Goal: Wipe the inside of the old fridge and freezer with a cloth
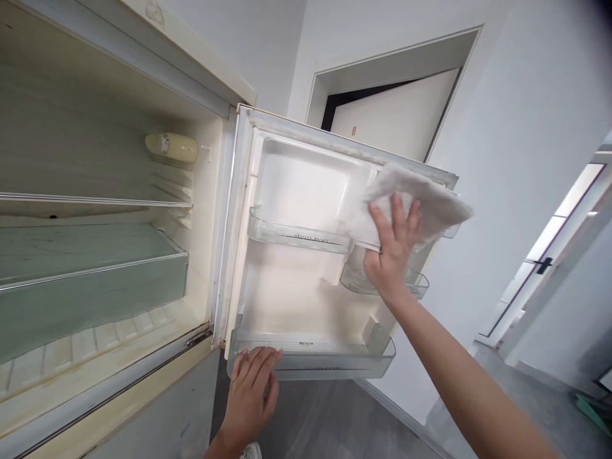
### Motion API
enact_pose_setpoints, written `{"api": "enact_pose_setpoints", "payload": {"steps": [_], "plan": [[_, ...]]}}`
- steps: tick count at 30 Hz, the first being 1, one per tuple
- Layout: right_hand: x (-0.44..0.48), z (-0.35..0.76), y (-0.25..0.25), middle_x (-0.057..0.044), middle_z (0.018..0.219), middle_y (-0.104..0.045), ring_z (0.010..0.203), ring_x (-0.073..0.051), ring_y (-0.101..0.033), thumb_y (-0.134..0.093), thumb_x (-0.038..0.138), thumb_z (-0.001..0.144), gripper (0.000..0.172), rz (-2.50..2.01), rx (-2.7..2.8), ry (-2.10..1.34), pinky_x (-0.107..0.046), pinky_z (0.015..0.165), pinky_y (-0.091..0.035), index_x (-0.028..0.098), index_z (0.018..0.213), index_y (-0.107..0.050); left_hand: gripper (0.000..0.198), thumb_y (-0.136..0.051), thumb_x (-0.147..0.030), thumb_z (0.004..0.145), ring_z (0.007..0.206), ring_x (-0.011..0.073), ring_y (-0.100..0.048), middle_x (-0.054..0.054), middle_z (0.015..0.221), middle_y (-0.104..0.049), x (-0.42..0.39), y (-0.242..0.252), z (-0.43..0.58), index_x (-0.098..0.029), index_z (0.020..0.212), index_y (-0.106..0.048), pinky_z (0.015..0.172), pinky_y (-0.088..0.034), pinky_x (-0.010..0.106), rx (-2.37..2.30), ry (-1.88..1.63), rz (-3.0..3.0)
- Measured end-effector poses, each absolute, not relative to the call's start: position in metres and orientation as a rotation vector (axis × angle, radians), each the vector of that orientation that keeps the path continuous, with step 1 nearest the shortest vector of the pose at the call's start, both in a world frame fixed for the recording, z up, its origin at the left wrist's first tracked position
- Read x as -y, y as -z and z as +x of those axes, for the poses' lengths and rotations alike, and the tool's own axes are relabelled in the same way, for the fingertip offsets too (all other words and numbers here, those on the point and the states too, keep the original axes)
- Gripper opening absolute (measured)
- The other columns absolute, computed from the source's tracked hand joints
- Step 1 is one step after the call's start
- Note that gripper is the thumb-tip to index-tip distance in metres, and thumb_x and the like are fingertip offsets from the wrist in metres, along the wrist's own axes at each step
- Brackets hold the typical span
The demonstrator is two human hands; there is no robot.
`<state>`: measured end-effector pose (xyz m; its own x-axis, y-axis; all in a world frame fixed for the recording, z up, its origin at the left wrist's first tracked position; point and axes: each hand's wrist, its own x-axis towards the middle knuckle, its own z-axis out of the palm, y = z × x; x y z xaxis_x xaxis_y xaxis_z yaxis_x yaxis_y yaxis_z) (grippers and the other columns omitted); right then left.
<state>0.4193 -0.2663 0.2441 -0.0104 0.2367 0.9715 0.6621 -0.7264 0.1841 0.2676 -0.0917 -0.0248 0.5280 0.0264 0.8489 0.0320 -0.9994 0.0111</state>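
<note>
We make out "UTILITY POCKET" on the upper bin (272, 232) of the fridge door (291, 287); our right hand (391, 252), fingers spread, presses a rumpled white cloth (437, 204) at the door's upper right — our left hand (252, 386), loosely curled, touches its lower bin (335, 368).

A white door (392, 118) stands at the far side; farther right, a glazed door (553, 231) has a black handle (542, 265); grey floor (315, 421) spreads below.
</note>
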Motion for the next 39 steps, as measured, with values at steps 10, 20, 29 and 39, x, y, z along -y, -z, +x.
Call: {"api": "enact_pose_setpoints", "payload": {"steps": [10,20,29,39], "plan": [[0.347,0.469,-0.265,0.002,0.143,-0.046,0.131,-0.029,-0.04,-0.044,0.008,0.078,0.077,-2.172,1.611,2.189,-0.042,0.098,-0.039,0.034,0.147,-0.025,0.051,-0.051,-0.012,0.078,0.102,0.0156,-0.063,-0.002,0.106,-0.074,0.094,0.022,0.268,-0.025,0.127,-0.049,0.101,-0.031,0.035,0.053,1.562,-2.743],[0.462,0.515,-0.259,0.0,0.111,-0.069,0.082,-0.026,-0.062,-0.034,0.013,0.089,0.064,-2.488,1.511,2.001,-0.039,0.061,-0.043,0.034,0.148,-0.019,0.054,-0.051,-0.014,0.078,0.103,0.0156,-0.063,0.0,0.106,-0.074,0.088,0.028,0.266,-0.025,0.131,-0.045,0.102,-0.031,0.034,0.023,1.554,-2.722],[0.435,0.504,-0.253,0.0,0.12,-0.066,0.091,-0.025,-0.064,-0.035,0.01,0.087,0.064,-2.467,1.487,2.048,-0.038,0.065,-0.048,0.033,0.146,-0.029,0.054,-0.051,-0.015,0.079,0.102,0.0165,-0.064,0.0,0.105,-0.075,0.087,0.031,0.264,-0.026,0.131,-0.045,0.099,-0.033,0.035,0.049,1.539,-2.72],[0.342,0.456,-0.274,-0.005,0.117,-0.067,0.096,-0.026,-0.063,-0.038,0.006,0.082,0.056,-2.592,1.625,1.815,-0.037,0.07,-0.049,0.03,0.13,-0.055,0.053,-0.052,-0.011,0.077,0.102,0.0174,-0.063,0.001,0.106,-0.074,0.089,0.028,0.262,-0.024,0.128,-0.047,0.101,-0.032,0.037,0.057,1.552,-2.757]]}}
